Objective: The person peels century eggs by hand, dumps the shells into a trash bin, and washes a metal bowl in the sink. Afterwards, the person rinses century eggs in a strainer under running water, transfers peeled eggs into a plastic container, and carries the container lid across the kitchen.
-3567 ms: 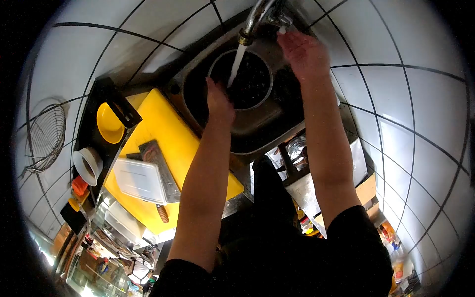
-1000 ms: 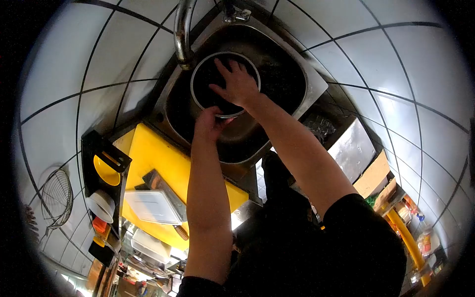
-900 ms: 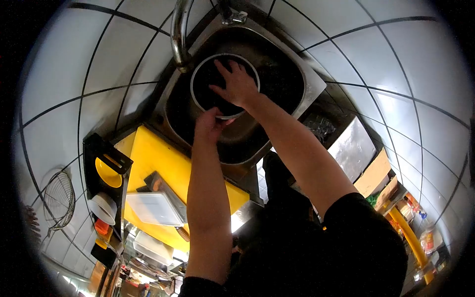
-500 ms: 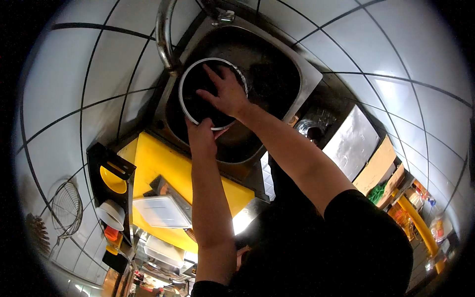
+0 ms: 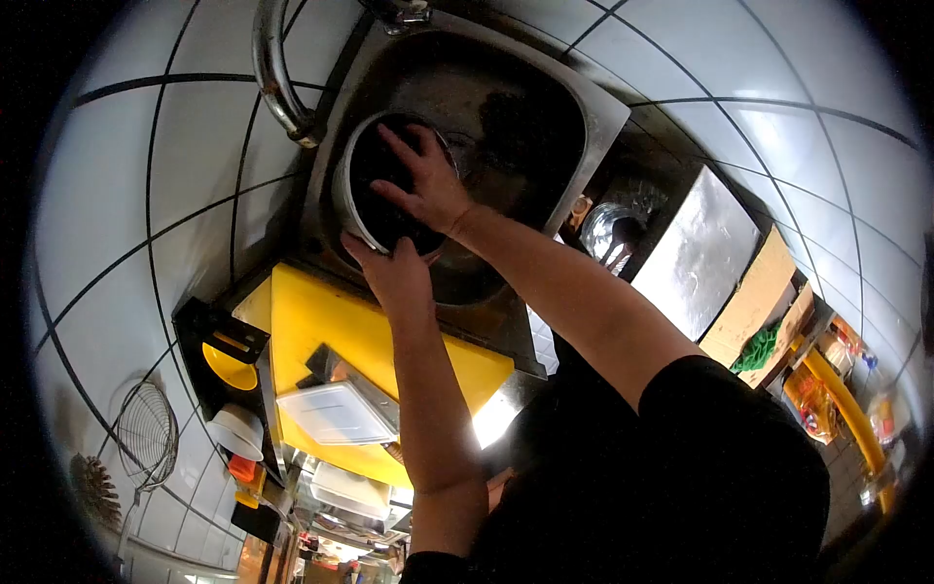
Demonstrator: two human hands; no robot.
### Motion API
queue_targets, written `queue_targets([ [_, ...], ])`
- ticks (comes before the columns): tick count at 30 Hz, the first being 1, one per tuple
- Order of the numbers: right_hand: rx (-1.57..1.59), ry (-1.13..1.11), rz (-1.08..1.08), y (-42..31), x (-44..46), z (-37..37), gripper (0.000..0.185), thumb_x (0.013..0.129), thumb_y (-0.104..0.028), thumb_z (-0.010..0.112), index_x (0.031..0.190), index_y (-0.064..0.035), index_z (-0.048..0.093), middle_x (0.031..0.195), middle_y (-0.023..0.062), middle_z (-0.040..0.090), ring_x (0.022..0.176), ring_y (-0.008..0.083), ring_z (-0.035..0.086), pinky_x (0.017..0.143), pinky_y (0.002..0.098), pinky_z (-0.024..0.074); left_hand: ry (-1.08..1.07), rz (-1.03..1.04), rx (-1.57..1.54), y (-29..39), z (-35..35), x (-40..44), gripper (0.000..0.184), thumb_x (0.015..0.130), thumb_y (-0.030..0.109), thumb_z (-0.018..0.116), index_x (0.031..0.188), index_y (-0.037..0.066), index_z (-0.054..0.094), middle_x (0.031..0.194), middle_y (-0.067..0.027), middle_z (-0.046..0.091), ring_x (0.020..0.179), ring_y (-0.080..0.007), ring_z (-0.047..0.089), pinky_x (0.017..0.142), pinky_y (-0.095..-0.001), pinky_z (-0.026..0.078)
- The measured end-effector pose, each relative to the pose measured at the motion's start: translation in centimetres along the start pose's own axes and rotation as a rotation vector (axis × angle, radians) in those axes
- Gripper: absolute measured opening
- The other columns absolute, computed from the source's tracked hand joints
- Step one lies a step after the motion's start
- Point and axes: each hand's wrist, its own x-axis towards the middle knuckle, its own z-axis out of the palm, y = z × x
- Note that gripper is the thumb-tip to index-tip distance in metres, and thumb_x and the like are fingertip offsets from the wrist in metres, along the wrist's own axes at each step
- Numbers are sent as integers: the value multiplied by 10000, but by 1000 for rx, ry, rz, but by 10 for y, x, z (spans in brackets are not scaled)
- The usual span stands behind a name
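A round pot [image 5: 343, 195] with a pale metal rim stands tilted in the dark sink [image 5: 520, 78]; its contents look black and cannot be made out. My right hand [image 5: 426, 185] lies over the pot's opening with its fingers spread against the dark contents. At the near rim, my left hand [image 5: 397, 273] grips the pot, thumb and fingers around the edge. The tap [image 5: 277, 88] hangs at the sink's left side, and no water runs from it.
Left of my left arm, a yellow cutting board [image 5: 331, 302] bears a cleaver [image 5: 355, 375] and a white lid [image 5: 336, 414]. Beyond are a yellow bowl [image 5: 230, 368], a white bowl [image 5: 236, 431] and a hanging wire strainer [image 5: 146, 433]. A metal panel [image 5: 696, 253] stands at the right.
The water has stopped. My right hand has come from the tap knob into the pot, and my left hand has taken hold of its rim. The pot has shifted left and tipped.
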Motion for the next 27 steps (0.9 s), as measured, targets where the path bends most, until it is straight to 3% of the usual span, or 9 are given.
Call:
queue_targets([
  [5,67,49,-22,3,-4,5,768,903,-504,677,1546,-200,385,1472,284,338,1338,494,413,1113,509,388,53,40,168,22,2,-16,876,850,-36,469,1574,62,-14,1533,-363,233,1340,-520,425,922,-487,613],
  [11,105,71,-22,0,-7,5,766,909,-508,668,1544,-182,390,1480,273,325,1353,478,392,1122,517,368,56,104,157,12,1,-14,892,834,-24,488,1570,48,-10,1526,-375,232,1334,-528,427,906,-474,621],
  [14,128,95,-45,5,-7,7,758,913,-502,665,1540,-173,397,1475,271,334,1361,470,380,1130,510,355,74,100,193,23,5,-22,893,832,-21,493,1570,41,-5,1523,-382,238,1342,-534,415,1011,-515,552],
  [20,120,119,-32,3,-8,8,739,920,-478,663,1538,-169,402,1464,261,353,1363,461,374,1141,497,342,99,163,276,5,2,-14,892,830,-1,511,1569,24,12,1515,-391,252,1384,-530,362,1194,-553,310],
  [27,147,123,-27,2,-10,7,732,927,-459,658,1546,-179,385,1495,249,311,1371,463,368,1137,505,347,106,193,285,8,4,-18,890,826,-10,505,1566,8,10,1533,-374,241,1408,-519,330,1199,-550,307],
])
